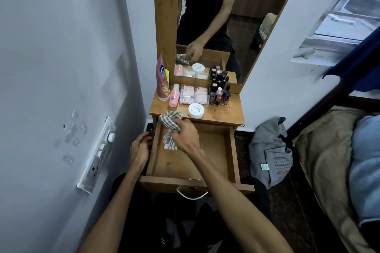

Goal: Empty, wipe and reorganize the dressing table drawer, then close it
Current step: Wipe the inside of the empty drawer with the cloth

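Note:
The wooden drawer (233, 150) of the dressing table is pulled fully out and holds nothing but a checked cloth (169, 121). My right hand (186, 136) grips that cloth at the drawer's back left corner, and part of it drapes over the tabletop edge. My left hand (140, 148) clasps the drawer's left wall from outside. On the tabletop (228, 113) stand a pink tube (162, 82), a pink bottle (174, 95), a clear box of small packs (194, 94), a white round jar (196, 110) and several nail polish bottles (221, 94).
A mirror (222, 22) rises behind the tabletop. A switch panel (96, 156) juts from the wall on the left. A grey bag (271, 152) leans on the floor to the right, beside a bed with a beige cover (324, 160). The drawer's handle (192, 194) faces me.

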A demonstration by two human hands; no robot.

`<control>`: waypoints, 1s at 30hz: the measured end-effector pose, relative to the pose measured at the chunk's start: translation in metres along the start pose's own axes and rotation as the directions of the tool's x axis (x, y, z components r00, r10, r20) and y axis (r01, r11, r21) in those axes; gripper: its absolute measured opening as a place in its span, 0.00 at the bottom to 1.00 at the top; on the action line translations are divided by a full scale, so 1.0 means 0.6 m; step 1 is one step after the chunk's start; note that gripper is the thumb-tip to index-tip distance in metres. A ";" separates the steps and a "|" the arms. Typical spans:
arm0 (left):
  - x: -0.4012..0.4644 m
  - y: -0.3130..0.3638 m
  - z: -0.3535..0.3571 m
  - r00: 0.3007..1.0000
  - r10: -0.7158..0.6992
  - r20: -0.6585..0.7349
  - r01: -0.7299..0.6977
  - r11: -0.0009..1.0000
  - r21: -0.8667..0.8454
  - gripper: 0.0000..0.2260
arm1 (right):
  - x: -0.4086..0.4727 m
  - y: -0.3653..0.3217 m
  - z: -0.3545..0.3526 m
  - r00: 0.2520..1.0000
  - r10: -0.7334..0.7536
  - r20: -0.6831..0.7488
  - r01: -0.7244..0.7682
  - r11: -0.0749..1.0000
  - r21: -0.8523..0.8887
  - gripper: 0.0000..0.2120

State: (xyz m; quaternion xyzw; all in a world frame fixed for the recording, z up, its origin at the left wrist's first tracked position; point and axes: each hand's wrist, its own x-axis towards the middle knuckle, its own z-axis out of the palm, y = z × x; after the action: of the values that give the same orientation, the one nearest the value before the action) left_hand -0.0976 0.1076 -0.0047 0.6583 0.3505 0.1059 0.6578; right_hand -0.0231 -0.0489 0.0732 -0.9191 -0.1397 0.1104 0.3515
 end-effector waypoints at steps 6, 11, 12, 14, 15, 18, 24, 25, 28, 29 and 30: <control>0.035 -0.024 -0.009 0.995 -0.022 -0.096 0.015 0.997 -0.074 0.15 | 0.012 -0.047 0.061 0.977 -0.084 0.194 0.113 0.983 -0.143 0.24; 0.012 0.007 -0.008 0.984 -0.083 -0.160 0.041 0.967 -0.252 0.15 | -0.059 -0.030 0.040 0.824 -0.152 0.546 0.259 0.958 -0.123 0.22; 0.011 0.009 -0.008 0.984 -0.088 -0.157 0.045 0.964 -0.263 0.15 | -0.080 -0.027 0.041 0.804 -0.157 0.573 0.278 0.952 -0.130 0.25; 0.009 0.012 -0.008 0.987 -0.080 -0.141 0.043 0.967 -0.253 0.15 | -0.113 -0.023 0.049 0.827 -0.178 0.533 0.278 0.954 -0.113 0.27; 0.008 0.013 -0.007 0.988 -0.073 -0.134 0.040 0.972 -0.232 0.15 | -0.124 -0.020 0.052 0.852 -0.188 0.488 0.265 0.960 -0.093 0.27; 0.000 0.014 -0.006 0.994 -0.006 -0.105 -0.004 0.995 -0.097 0.13 | -0.143 -0.012 0.053 0.889 -0.272 0.367 0.307 0.951 -0.038 0.25; -0.015 0.015 -0.009 0.986 0.167 0.027 -0.168 0.945 0.280 0.08 | -0.177 0.022 0.027 0.806 -0.491 0.331 0.530 0.847 -0.034 0.16; -0.021 0.017 -0.004 0.974 0.216 0.075 -0.228 0.898 0.376 0.08 | -0.179 0.030 0.018 0.801 -0.487 0.347 0.536 0.842 -0.057 0.13; -0.038 0.023 0.004 0.931 0.306 0.196 -0.362 0.727 0.583 0.18 | -0.185 0.065 -0.024 0.794 -0.470 0.384 0.556 0.818 -0.149 0.06; -0.042 0.024 0.004 0.928 0.304 0.215 -0.371 0.700 0.610 0.20 | -0.188 0.083 -0.042 0.797 -0.464 0.387 0.558 0.810 -0.179 0.05; -0.042 0.024 0.002 0.929 0.291 0.227 -0.368 0.685 0.629 0.22 | -0.192 0.103 -0.063 0.807 -0.447 0.386 0.548 0.810 -0.207 0.05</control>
State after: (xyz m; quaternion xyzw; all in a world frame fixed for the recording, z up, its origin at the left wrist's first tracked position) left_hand -0.1109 0.0931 0.0169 0.9047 0.2043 0.0554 0.3698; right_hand -0.1089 -0.1547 0.0712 -0.8618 -0.4489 0.1370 0.1925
